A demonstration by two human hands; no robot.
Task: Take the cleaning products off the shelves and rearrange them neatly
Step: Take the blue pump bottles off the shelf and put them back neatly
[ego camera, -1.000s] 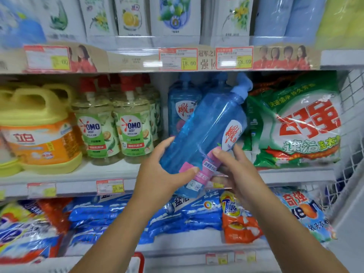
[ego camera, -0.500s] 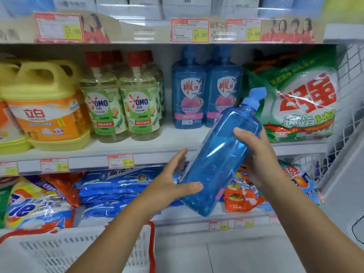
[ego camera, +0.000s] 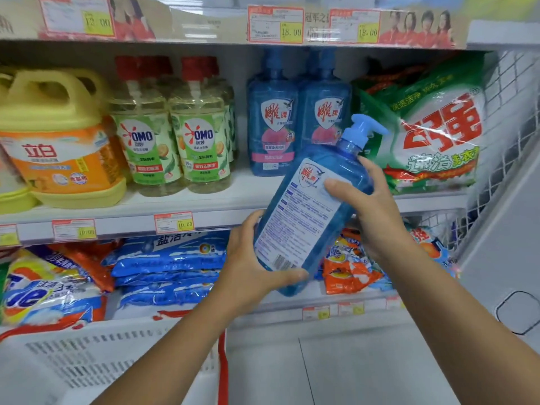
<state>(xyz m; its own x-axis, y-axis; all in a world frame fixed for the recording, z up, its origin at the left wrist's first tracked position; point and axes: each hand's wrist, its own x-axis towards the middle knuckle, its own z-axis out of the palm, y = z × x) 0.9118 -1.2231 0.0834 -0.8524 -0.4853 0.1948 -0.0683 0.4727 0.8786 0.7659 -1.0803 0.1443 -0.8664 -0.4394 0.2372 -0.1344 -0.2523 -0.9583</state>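
This is a shop's detergent aisle: price tags (ego camera: 173,223) line the front edge of the middle shelf (ego camera: 117,228), identical OMO bottles (ego camera: 201,153) stand in rows on it, and washing-powder bags (ego camera: 166,267) lie stacked below it.

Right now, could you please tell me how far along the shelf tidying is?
Done: one blue pump bottle is off the middle shelf. In hand: the left hand and right hand hold it tilted. Left: two matching blue bottles, the OMO bottles and the yellow jug stand there untouched.
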